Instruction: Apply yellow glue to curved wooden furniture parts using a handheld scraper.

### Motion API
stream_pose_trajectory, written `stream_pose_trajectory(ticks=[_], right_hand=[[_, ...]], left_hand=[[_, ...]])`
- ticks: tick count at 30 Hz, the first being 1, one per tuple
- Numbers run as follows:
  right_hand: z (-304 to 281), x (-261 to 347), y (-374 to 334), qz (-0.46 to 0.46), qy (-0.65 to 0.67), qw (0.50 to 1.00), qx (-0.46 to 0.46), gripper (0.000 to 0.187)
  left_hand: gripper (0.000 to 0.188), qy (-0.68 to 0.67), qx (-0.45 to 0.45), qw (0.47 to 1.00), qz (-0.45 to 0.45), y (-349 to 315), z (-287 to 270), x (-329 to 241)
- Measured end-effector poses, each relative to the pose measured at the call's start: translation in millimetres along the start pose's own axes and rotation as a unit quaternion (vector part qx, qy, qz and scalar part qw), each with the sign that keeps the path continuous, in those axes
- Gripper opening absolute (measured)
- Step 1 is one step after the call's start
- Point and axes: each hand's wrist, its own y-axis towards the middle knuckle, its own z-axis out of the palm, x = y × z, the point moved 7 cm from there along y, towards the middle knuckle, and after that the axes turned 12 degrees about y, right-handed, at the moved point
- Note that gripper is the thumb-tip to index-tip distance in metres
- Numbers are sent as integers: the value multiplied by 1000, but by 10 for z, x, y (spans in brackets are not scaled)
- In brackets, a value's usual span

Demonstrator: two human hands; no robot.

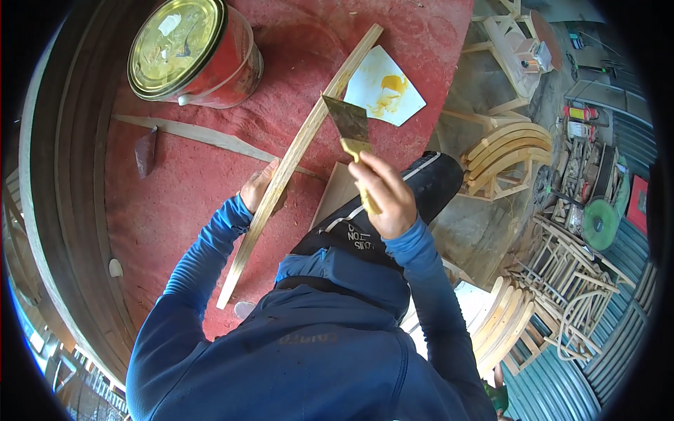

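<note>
My left hand (260, 186) grips a long, slightly curved wooden strip (293, 158) near its middle, its fingers partly hidden behind the wood. The strip slants across the view, far end at upper right, near end by my left side. In my right hand (388, 193) is a putty knife (349, 121) with a yellowish handle, fingers wrapped round it. A corner of the blade meets the strip's edge or hovers just over it; I cannot tell which. Beyond the blade lies a white board (411, 105) smeared with yellow-orange putty (386, 95).
A red can (228, 81) with a stained gold lid stands at upper left on the red surface (189, 189). Near it lie a thin wooden piece (203, 137) and a dark pouch (146, 151). Large curved boards (63, 175) rise at left. At right are stacked curved parts (509, 151) and a green fan (601, 224).
</note>
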Motion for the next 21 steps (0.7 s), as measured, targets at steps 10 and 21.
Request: stream_pose_trajectory(ticks=[10, 21], right_hand=[[-283, 248, 88, 5, -24, 999, 27, 45], [-199, 497, 150, 34, 16, 992, 122, 42]], left_hand=[[72, 1, -23, 999, -23, -45, 7, 20], [71, 15, -51, 998, -27, -77, -14, 53]])
